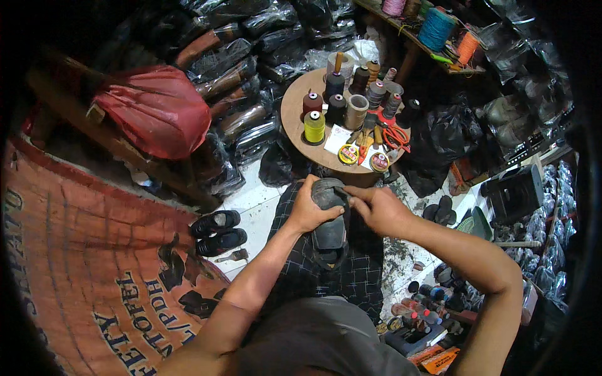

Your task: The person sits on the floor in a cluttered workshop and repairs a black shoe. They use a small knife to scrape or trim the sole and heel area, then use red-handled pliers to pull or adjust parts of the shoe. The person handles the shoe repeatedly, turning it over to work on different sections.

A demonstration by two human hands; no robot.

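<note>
Two grips are showing: left hand (308,208) on shoe (328,233), right hand (381,212) on tool (342,190); overpushing may be endangering the left thumb (333,214)

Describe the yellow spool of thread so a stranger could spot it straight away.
Look just beyond the person's left hand to the round wooden table. Near its left front edge, in front of a maroon spool, stands the upright yellow spool. Its bright colour sets it apart: the other spools on that table are darker or duller.

Thread spools (357,113) on round table (295,116)
</note>
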